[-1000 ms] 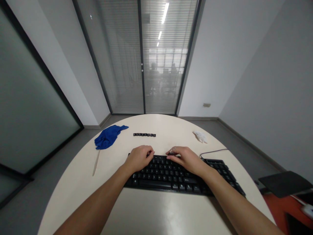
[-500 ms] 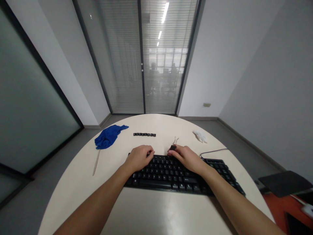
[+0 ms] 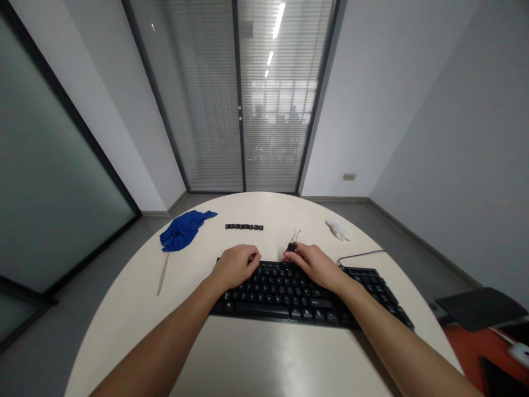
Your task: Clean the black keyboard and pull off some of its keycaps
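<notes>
A black keyboard [image 3: 306, 292] lies near the front of the round tabletop [image 3: 124, 309]. The left hand [image 3: 235, 266] rests curled on its far-left keys, its grip on nothing, while the right hand [image 3: 316, 263] pinches a small black keycap [image 3: 291, 247] in a wire puller [image 3: 295, 235] at the far edge. Beyond lie a row of loose keycaps [image 3: 244, 226], a blue cloth [image 3: 182, 230] and a white wad [image 3: 339, 230].
</notes>
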Demonstrator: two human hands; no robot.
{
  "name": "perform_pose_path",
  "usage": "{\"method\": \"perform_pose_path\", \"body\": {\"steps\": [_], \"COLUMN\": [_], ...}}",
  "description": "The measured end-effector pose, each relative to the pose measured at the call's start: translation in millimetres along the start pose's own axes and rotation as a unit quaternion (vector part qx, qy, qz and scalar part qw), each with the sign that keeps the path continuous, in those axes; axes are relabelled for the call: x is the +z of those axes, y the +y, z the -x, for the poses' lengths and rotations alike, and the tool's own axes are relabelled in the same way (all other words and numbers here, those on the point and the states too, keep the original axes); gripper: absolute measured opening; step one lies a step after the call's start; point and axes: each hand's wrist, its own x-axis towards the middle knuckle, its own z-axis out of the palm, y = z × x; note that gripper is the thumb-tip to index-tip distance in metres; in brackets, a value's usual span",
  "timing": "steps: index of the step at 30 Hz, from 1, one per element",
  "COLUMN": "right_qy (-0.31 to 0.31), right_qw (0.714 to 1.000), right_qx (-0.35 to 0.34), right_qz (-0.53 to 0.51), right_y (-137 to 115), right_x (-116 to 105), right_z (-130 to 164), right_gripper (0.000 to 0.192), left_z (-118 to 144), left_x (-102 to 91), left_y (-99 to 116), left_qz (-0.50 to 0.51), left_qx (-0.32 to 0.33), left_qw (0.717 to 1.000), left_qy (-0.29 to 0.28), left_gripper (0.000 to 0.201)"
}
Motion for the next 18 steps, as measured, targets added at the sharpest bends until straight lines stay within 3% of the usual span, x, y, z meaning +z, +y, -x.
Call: {"method": "perform_pose_path", "body": {"steps": [7,18], "right_qy": [0.006,0.019], "right_qw": [0.994,0.981], "right_qx": [0.015,0.000], "right_qz": [-0.110,-0.191], "right_y": [5.7,3.8], "right_x": [1.7,3.9], "right_z": [-2.5,-0.5], "right_gripper": [0.034,0.035], "left_z": [0.4,0.3], "left_x": [-1.8,-1.2], "left_y": [2.1,1.9], "left_qz": [-0.001,0.005], "left_qx": [-0.003,-0.006], "left_qw": [1.000,1.000], "left_qy": [-0.007,-0.008], "left_gripper": [0.021,0.019]}}
